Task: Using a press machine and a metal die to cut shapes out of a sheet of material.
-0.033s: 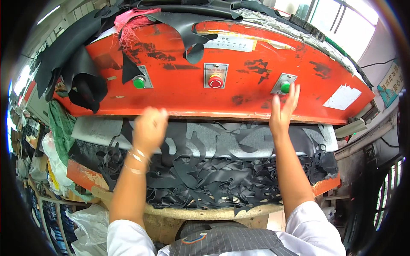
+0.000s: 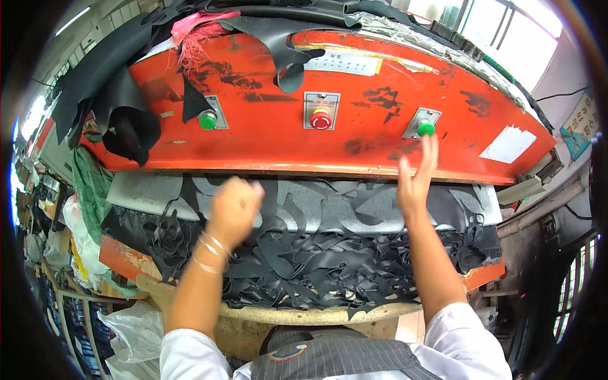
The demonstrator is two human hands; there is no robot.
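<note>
A wide orange-red press head (image 2: 266,149) fills the upper view, with a green button at its left (image 2: 208,120), a red round button (image 2: 321,119) in the middle and a green button at its right (image 2: 426,128). My right hand (image 2: 415,180) is open, its blurred fingertips just under the right green button. My left hand (image 2: 234,206), bracelets on the wrist, is curled into a fist below the left green button, apart from it, with nothing visible in it. Beneath both hands lies a tangle of black cut-out sheet scraps (image 2: 316,259) on the press bed (image 2: 123,256).
Black sheet pieces (image 2: 120,95) and a pink tassel (image 2: 193,31) drape over the press top. A green cloth (image 2: 88,183) and a white plastic bag (image 2: 130,329) hang at the left. Windows (image 2: 506,31) are at the upper right, and a pale block edge (image 2: 304,313) sits before me.
My right hand has dropped from the right green button to just below it. My left fist has sunk slightly lower as well.
</note>
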